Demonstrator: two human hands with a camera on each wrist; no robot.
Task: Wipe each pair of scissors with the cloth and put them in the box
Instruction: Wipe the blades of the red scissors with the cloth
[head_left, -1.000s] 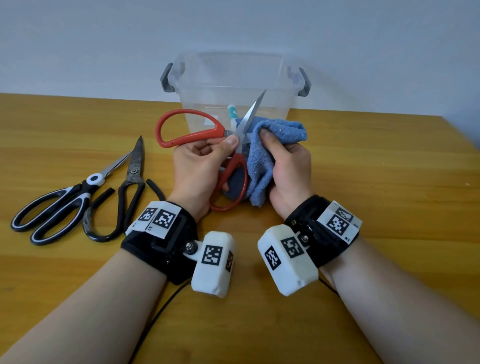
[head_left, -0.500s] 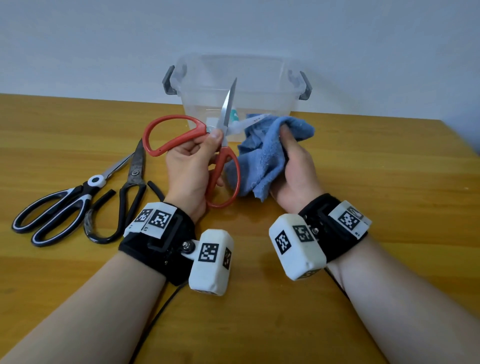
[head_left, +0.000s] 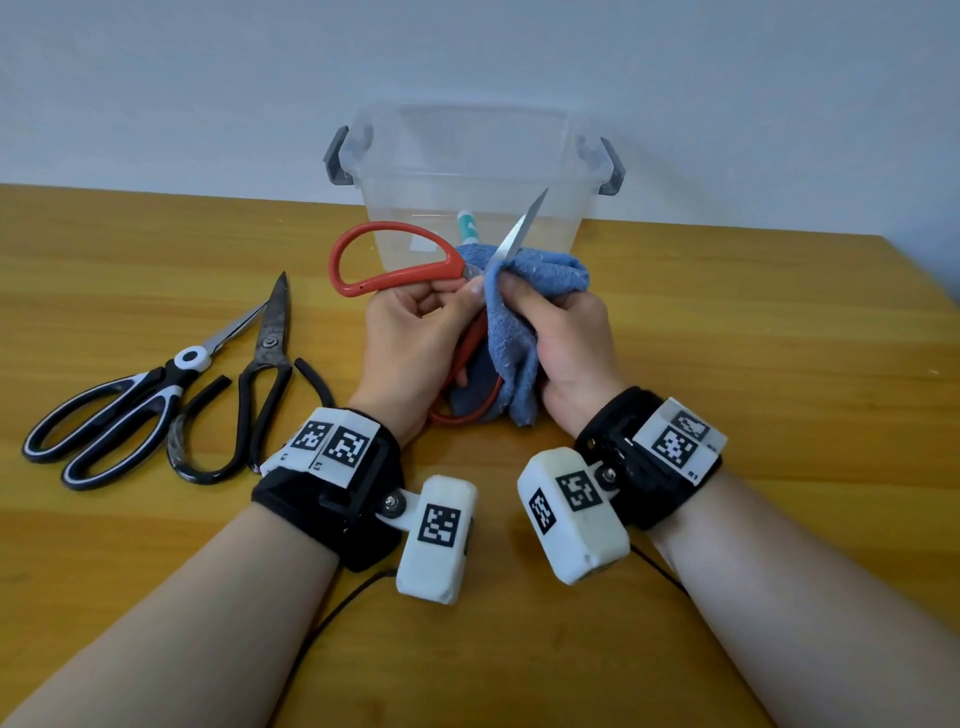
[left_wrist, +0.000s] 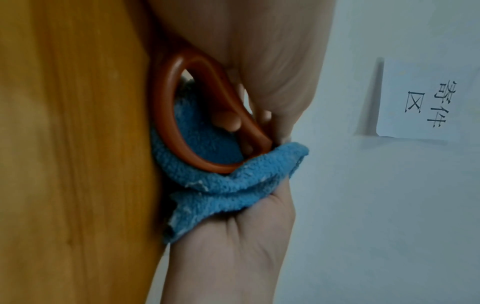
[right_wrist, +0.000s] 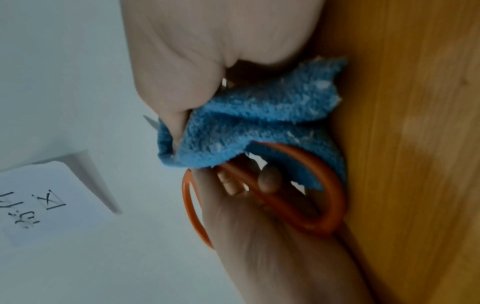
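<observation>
My left hand (head_left: 415, 332) grips the red-handled scissors (head_left: 395, 260) near the pivot, its fingers curled round a handle loop (left_wrist: 179, 127). The scissors are spread open; one blade points up and right toward the box. My right hand (head_left: 561, 327) holds the blue cloth (head_left: 524, 301) and pinches it round the base of that blade. The cloth (right_wrist: 254, 127) also hangs behind the lower red loop (right_wrist: 311, 197). The clear plastic box (head_left: 519, 156) with grey latches stands just behind both hands.
Two more pairs lie on the wooden table (head_left: 779, 338) to the left: black-and-white scissors (head_left: 124, 405) and all-black metal shears (head_left: 260, 384). A teal-capped item (head_left: 467, 226) shows inside the box. A wall runs behind the box.
The scissors have tilted so the blade points right again, and my right hand has brought the cloth back onto the blade's base, after being off to the side half a second ago.
</observation>
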